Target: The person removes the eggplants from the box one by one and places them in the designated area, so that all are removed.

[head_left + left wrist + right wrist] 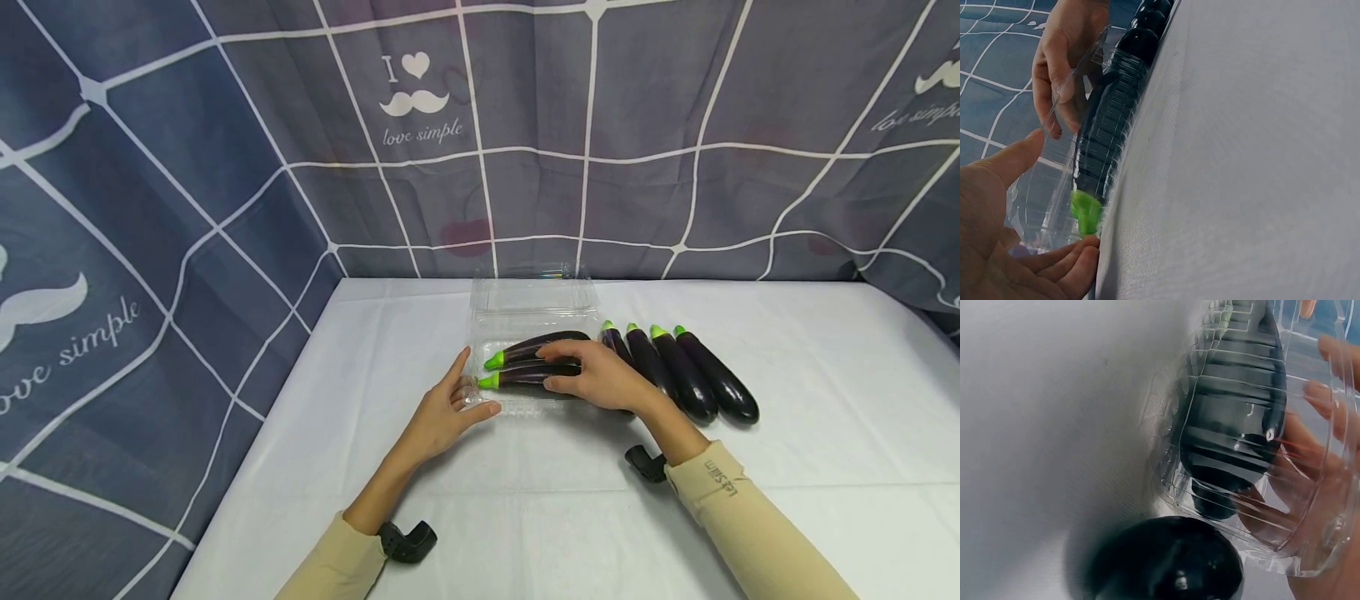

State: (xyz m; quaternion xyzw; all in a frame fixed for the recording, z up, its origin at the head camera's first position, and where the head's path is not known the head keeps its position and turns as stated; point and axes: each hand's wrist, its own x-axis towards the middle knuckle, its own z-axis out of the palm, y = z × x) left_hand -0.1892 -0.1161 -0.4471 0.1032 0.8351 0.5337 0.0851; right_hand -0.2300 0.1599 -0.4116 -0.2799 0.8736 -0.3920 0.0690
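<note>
Two dark purple eggplants, a rear one [551, 337] and a front one [525, 375], lie in a clear plastic clamshell box [517, 406], green stems pointing left. Over their right halves is my right hand [600, 375], fingers bent down beside the front eggplant and thumb apart from the fingertips. The right wrist view shows those fingers [1300, 440] through the clear wall, next to the eggplant [1235, 419]. At the box's left end, my left hand [442, 417] spreads its thumb and fingers around the corner, touching the plastic near the green stem [1087, 212].
Right of the box, several more eggplants [686, 379] lie side by side on the white cloth [540, 533], stems toward the back. The box's raised lid [532, 296] leans toward the grey gridded curtain [540, 200] behind the table.
</note>
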